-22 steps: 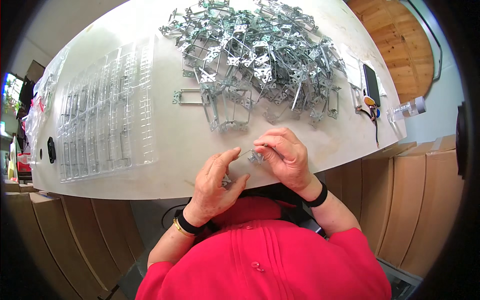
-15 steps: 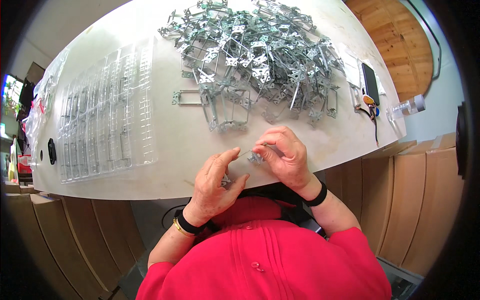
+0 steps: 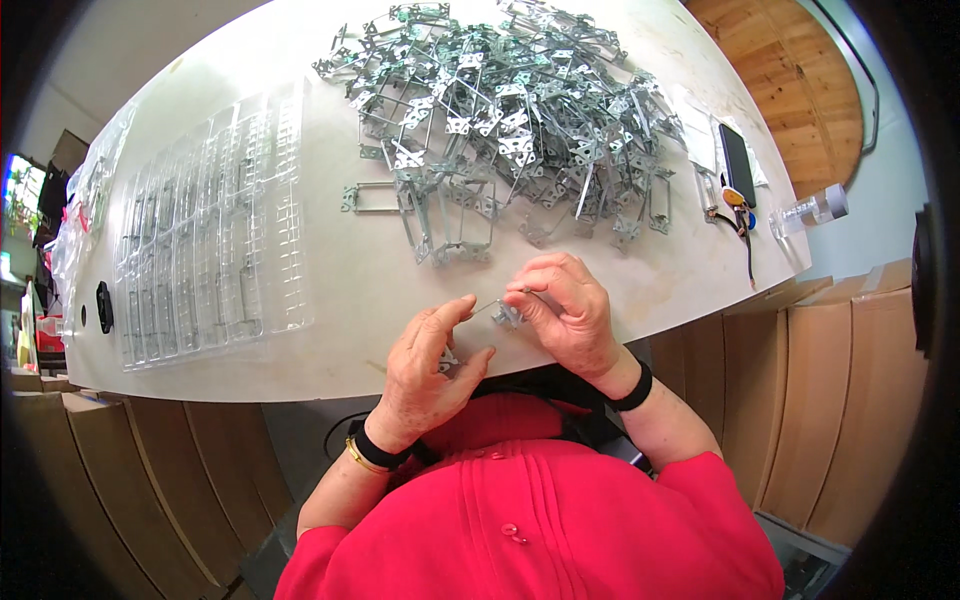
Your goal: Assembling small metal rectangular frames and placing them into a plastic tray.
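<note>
Where the two hands come together over the near edge of the pale, smooth surface [image 3: 345, 340], a small metal bracket [image 3: 508, 314] of thin wire-like rod and cut plate sits between them. The right hand [image 3: 570, 315] has its grip closed, thumb and forefinger pinching the bracket's bright metal. The left hand [image 3: 428, 365] is curled, thumb apart from forefinger, with a bit of pierced grey plate [image 3: 448, 360] showing inside; whether its grip is firm I cannot tell. Beyond lies a heap of brackets [image 3: 500, 110], a tangle of shiny, straight rods and angular plates punched with holes. To the left rests a clear plastic tray [image 3: 290, 240], thin and glossy, moulded into long ribbed compartments; slim greyish shapes show in some, too hazy to identify. A transparent bottle [image 3: 808, 212] with a pale cap is near the right edge, beside a flat black phone [image 3: 737, 165]. Below, brown cardboard boxes [image 3: 825, 400] hide their contents.
</note>
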The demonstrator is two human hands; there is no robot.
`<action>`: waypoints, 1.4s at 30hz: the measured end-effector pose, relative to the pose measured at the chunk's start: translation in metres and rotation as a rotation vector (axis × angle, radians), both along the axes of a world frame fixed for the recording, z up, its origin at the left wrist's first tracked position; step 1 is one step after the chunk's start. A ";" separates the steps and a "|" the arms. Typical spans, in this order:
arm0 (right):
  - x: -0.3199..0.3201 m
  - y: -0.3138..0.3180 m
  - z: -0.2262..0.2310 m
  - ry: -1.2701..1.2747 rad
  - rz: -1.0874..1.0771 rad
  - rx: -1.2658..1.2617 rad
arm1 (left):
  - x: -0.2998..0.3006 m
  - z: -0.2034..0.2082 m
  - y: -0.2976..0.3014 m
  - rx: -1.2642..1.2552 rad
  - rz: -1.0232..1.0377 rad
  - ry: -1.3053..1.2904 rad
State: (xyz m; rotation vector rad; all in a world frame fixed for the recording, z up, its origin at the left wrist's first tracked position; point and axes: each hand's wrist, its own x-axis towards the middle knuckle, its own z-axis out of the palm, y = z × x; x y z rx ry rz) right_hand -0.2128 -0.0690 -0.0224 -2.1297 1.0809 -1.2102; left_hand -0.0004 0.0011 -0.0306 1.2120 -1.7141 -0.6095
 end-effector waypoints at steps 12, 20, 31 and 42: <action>-0.004 0.003 0.001 -0.097 -0.028 0.031 | 0.001 -0.001 0.002 -0.002 0.033 0.000; -0.002 0.004 -0.003 -0.220 -0.013 0.155 | -0.001 0.001 -0.001 -0.017 0.073 0.054; -0.004 0.005 0.002 -0.111 0.055 0.100 | -0.002 -0.002 0.000 -0.031 0.128 0.068; -0.006 0.004 0.002 -0.087 0.074 0.132 | -0.003 -0.002 -0.001 -0.017 0.125 0.077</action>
